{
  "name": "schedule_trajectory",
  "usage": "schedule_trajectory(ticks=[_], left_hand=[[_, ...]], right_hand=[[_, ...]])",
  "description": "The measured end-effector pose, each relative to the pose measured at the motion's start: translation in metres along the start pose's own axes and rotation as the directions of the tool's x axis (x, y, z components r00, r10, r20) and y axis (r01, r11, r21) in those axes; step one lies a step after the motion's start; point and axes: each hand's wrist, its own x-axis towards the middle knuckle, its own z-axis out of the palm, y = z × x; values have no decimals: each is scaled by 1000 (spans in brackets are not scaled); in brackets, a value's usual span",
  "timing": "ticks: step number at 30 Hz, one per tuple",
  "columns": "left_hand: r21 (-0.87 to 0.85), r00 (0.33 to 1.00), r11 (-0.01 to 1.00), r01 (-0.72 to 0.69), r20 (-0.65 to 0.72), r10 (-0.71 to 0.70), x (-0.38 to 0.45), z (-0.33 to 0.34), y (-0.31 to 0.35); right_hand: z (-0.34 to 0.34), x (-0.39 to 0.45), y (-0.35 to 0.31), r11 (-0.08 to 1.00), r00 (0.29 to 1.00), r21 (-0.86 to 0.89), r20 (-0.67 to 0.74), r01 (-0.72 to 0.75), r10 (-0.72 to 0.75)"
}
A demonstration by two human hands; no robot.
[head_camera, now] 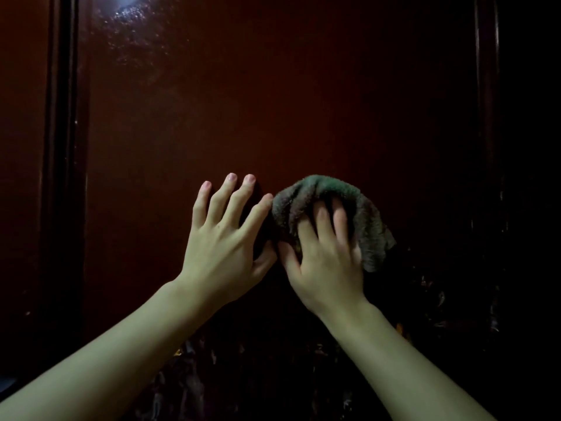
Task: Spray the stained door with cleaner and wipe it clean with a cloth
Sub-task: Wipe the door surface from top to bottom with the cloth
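Dim light falls on the dark reddish door before us, glossy, with a wet glare near its top left and dark vertical mouldings at either side. No writing shows. Our left hand lies flat against it, fingers spread. Just beside, our right hand grips the bunched greenish cloth against the panel.
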Motion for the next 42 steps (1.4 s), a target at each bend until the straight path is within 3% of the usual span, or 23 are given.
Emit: schedule_trajectory(ticks=[7,11,16,20,24,26,29,31,33,35,39,42], left_hand=[[-30,997,998,63,34,-62,0,3,16],[-31,1000,999,-13,5,13,3,4,29],[-102,1000,994,-28,-15,27,21,3,37],[-68,998,996,-55,16,56,28,8,54],[-28,999,999,-17,41,18,33,12,69],[-19,999,1000,7,42,-7,35,13,74],[-22,998,999,28,55,-26,38,15,84],[-39,999,999,15,52,-13,43,17,91],[-48,999,999,-12,41,14,51,18,98],[-60,999,998,-27,30,29,60,17,107],[-44,997,997,-58,53,60,73,20,128],[-17,997,999,-51,64,52,74,22,138]], right_hand=[[14,-86,45,992,996,-112,56,-55,62],[5,-58,22,985,989,-104,51,-134,140],[0,-21,27,996,998,-75,36,-40,42],[2,-48,68,972,976,-100,37,-211,216],[-9,-58,125,882,881,-88,63,-463,469],[-17,-53,138,859,860,-83,36,-506,510],[-18,-44,122,912,916,-117,36,-392,399],[-15,-39,103,971,981,-161,56,-176,187],[-16,-30,99,990,995,-139,90,-31,44],[-19,-23,114,993,996,-108,79,-43,51],[-19,-51,156,956,963,-133,32,-260,266],[-22,-90,166,951,956,-172,102,-256,275]])
